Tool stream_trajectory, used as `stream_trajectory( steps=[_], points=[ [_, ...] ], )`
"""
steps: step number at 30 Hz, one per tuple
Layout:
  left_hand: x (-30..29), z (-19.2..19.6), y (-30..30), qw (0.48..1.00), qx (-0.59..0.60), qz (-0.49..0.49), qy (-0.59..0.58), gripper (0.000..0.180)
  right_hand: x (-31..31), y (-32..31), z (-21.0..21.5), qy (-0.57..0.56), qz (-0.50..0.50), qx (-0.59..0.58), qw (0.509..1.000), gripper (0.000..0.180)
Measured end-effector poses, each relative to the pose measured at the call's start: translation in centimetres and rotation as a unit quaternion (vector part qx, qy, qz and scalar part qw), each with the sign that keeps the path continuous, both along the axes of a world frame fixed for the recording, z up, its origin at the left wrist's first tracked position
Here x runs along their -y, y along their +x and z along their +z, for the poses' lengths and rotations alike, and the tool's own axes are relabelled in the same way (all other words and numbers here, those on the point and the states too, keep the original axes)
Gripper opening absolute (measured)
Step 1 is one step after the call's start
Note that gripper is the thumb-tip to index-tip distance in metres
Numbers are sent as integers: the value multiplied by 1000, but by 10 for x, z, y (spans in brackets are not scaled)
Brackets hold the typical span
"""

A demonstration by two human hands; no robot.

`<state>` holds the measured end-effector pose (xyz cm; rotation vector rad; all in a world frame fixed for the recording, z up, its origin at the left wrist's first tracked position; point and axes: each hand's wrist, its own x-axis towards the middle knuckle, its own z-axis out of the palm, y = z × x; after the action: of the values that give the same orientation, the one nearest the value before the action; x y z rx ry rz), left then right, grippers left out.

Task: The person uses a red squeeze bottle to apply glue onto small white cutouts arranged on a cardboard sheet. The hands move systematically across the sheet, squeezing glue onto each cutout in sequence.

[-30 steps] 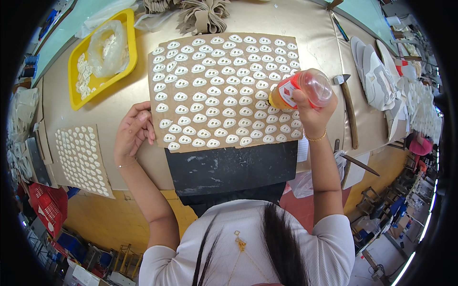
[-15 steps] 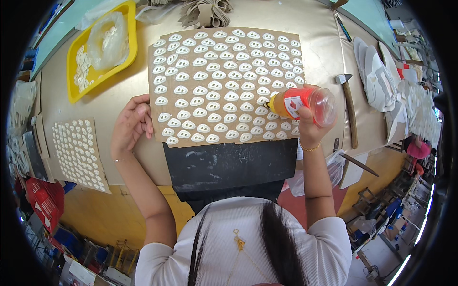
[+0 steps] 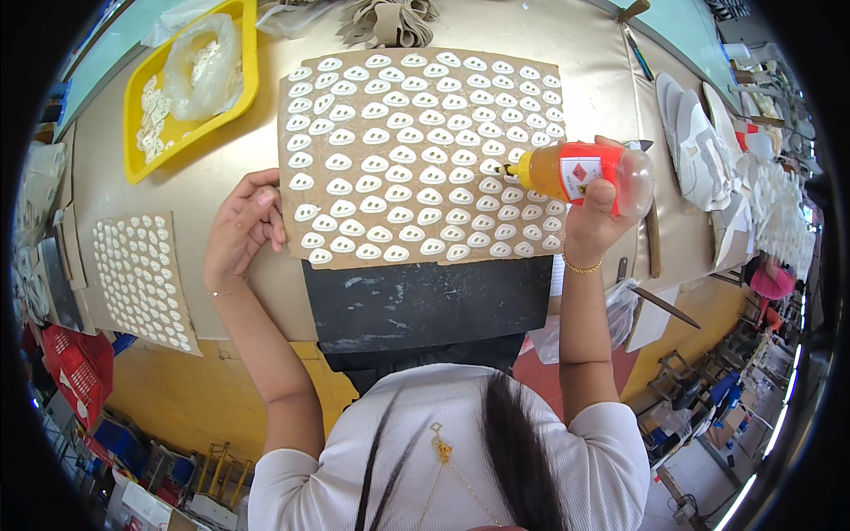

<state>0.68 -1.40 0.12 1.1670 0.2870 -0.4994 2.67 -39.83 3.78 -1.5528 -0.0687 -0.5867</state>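
A brown cardboard sheet [image 3: 357,150] lies in front of me, covered with rows of small white rounded pieces [image 3: 431,196], each with two holes. My right hand [image 3: 598,217] grips a clear squeeze bottle [image 3: 575,173] with a red label and yellow cap, filled partly with amber liquid. The bottle is tipped on its side, and its dark nozzle tip points left at a white piece near the sheet's right side. I cannot tell whether the tip touches it. My left hand [image 3: 248,221] rests at the sheet's left edge, fingers loosely bent and apart, holding nothing visible.
A yellow tray [image 3: 133,133] with a plastic bag and loose white pieces stands at upper left. Below it lies a smaller card of white pieces [image 3: 146,283]. A hammer [image 3: 654,239], a blade [image 3: 668,305] and stacked white cutouts [image 3: 699,142] are at right. A black board [image 3: 425,305] lies nearest me.
My right hand has moved the bottle right and slightly away from me, bringing its nozzle from one white piece to another. My left hand stays by the sheet's left edge.
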Motion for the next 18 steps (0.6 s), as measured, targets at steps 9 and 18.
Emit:
stream_trajectory(
  steps=[9, 18],
  points=[
    [0, 1, 1, 1000, -2, -7, 2, 37, -9, -7, -8, -83, 43, -10, 996, 57],
    [0, 1, 0, 1000, -6, 8, 8, 38, -4, -13, -11, -265, 27, 79, 961, 60]
  ],
)
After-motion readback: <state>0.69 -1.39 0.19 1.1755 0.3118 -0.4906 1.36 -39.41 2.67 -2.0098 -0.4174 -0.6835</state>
